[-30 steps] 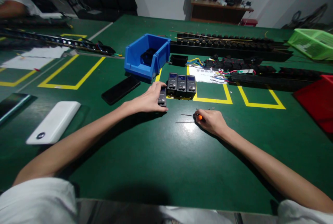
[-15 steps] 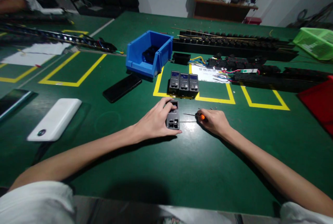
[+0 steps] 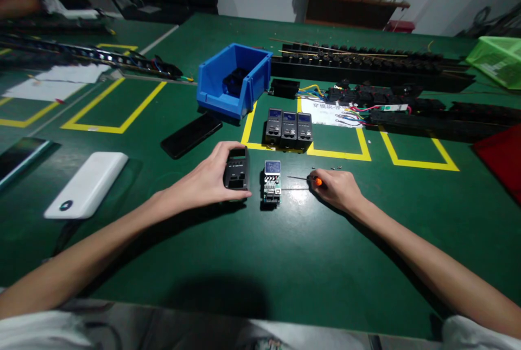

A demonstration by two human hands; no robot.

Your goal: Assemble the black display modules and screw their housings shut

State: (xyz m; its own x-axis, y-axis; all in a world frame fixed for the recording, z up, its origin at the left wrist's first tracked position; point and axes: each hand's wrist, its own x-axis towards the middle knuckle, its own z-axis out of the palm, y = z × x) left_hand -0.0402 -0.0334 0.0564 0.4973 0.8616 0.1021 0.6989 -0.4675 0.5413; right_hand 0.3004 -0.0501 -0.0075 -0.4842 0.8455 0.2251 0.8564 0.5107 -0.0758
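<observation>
My left hand [image 3: 207,173] grips a black plastic cover [image 3: 237,170] with cut-out windows, thumb at its near end and fingers at its far end. Just right of it, a bare circuit board module [image 3: 272,183] with a small screen lies on the green table. My right hand [image 3: 336,187] rests on the table, fingers closed round a screwdriver [image 3: 317,181] with an orange handle, its thin shaft pointing left toward the module. A few small screws [image 3: 334,167] lie just beyond that hand. Three assembled black modules [image 3: 288,128] stand side by side farther back.
A blue bin [image 3: 234,81] holding black parts stands behind a dark phone [image 3: 191,135]. A white power bank [image 3: 87,184] lies at left. Black strips with wires [image 3: 374,95] run along the back right, near a green basket [image 3: 496,62]. Another person's arm [image 3: 20,5] shows at far left.
My left hand has lifted the black cover off and moved it left, uncovering the circuit board module. My right hand stays nearly in place with the screwdriver.
</observation>
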